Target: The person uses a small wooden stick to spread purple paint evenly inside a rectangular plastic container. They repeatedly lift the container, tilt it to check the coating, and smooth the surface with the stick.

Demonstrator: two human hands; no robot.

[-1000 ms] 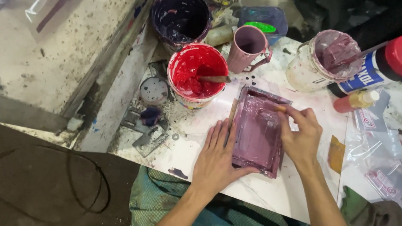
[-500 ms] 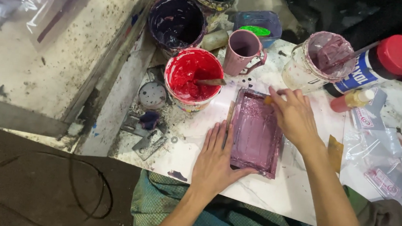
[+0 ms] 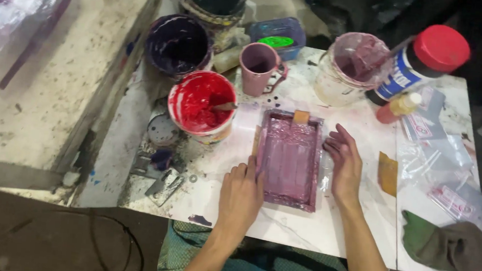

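Head view: flat hands [image 3: 240, 195] [image 3: 343, 163] flanking glossy mauve rectangular tray [image 3: 288, 159]

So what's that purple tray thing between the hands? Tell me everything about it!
The tray is a shallow rectangle, coated inside with streaky, wet-looking mauve paint. It lies flat on the white table, long side pointing away from the person. A small tan scraper rests on its far rim. The left hand touches its left edge; the right hand lies at its right side.
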